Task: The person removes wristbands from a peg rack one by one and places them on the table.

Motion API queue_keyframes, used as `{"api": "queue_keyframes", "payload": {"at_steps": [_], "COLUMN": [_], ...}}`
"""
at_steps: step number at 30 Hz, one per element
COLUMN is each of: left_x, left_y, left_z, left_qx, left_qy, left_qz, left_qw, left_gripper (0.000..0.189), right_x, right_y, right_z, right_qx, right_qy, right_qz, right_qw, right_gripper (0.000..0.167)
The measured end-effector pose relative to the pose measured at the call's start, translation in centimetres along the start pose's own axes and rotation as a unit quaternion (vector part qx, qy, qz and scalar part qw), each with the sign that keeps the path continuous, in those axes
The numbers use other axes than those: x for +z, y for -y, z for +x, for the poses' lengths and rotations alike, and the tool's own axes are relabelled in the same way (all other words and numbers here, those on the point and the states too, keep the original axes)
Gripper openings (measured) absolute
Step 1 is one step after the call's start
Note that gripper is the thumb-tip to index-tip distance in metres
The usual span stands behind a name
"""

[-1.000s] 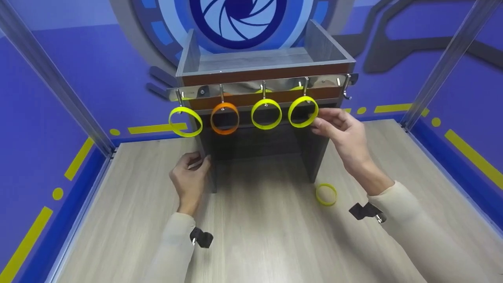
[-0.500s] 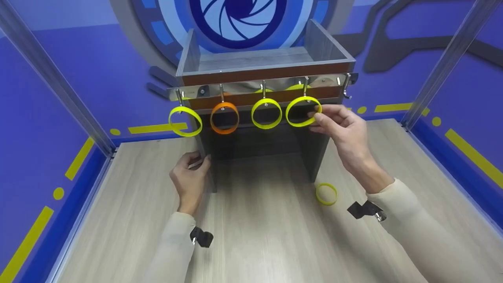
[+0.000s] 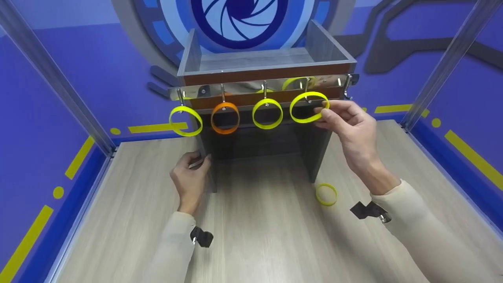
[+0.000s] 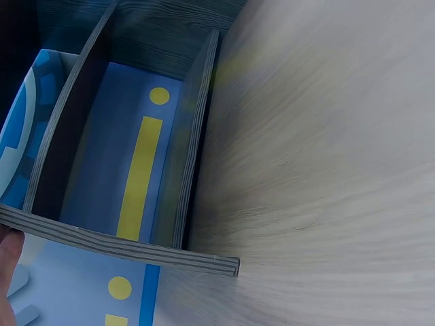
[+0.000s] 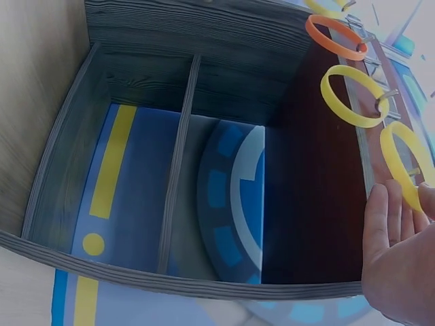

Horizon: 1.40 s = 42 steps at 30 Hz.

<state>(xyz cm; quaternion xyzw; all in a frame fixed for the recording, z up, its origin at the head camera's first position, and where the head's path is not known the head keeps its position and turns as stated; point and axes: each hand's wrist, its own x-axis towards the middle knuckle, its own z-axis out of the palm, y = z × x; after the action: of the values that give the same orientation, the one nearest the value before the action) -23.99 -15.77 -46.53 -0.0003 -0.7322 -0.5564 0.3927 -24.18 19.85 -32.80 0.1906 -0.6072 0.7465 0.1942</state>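
My right hand [image 3: 353, 137] pinches the right side of a yellow wristband [image 3: 291, 112] between thumb and fingers. This band loops round the fourth hook of a metal hook rail [image 3: 328, 82] and is pulled into an oval. My left hand [image 3: 190, 177] grips the front edge of the shelf's left side panel [image 4: 122, 244], low down. Left of my right hand hang another yellow band [image 3: 268, 127], an orange band [image 3: 224, 133] and a yellow band [image 3: 171, 120] on the leftmost hook. In the right wrist view, the pinched band [image 5: 389, 153] has its hook inside it.
One more yellow band [image 3: 326, 204] lies on the wooden table [image 3: 251, 236], by the foot of the shelf's right panel [image 3: 316, 157]. At the rail's right end is a further hook [image 3: 347, 86]. A grey open tray top [image 3: 251, 59] crowns the shelf. Printed blue walls [image 3: 78, 78] stand around.
The right hand has moved right and a little up, drawing the fourth band's right side along and stretching it wider. The left hand stays on the panel.
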Motion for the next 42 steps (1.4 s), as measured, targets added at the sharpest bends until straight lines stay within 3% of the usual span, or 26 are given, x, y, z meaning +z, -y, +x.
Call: {"api": "queue_keyframes", "payload": {"at_steps": [10,20,25,35,42], "left_x": [0.0,0.0,0.0,-0.1,0.0], "left_y": [0.0,0.1,0.1,0.0,0.0], "left_z": [0.0,-0.1,0.0,-0.1,-0.1], "left_qx": [-0.010,-0.004,-0.008,-0.016,-0.022], "left_qy": [0.004,0.002,0.002,0.006,0.007], "left_qz": [0.008,0.001,0.003,-0.001,-0.007], "left_qw": [0.9999,1.0000,1.0000,0.9999,0.9997], "left_gripper": [0.017,0.015,0.016,0.016,0.016], "right_x": [-1.3,-3.7,-5.4,-8.6,-11.3], "right_y": [0.7,0.4,0.0,-1.3,-2.7], "right_z": [-0.9,-2.2,-3.0,-4.5,-5.2], "right_qx": [-0.013,0.006,0.019,0.081,0.113], "right_qy": [0.012,0.002,0.018,0.006,0.012], "right_qz": [0.004,-0.026,-0.046,-0.116,-0.106], "right_qw": [0.9998,0.9996,0.9986,0.9899,0.9878], "right_gripper": [0.023,0.025,0.025,0.028,0.030]}}
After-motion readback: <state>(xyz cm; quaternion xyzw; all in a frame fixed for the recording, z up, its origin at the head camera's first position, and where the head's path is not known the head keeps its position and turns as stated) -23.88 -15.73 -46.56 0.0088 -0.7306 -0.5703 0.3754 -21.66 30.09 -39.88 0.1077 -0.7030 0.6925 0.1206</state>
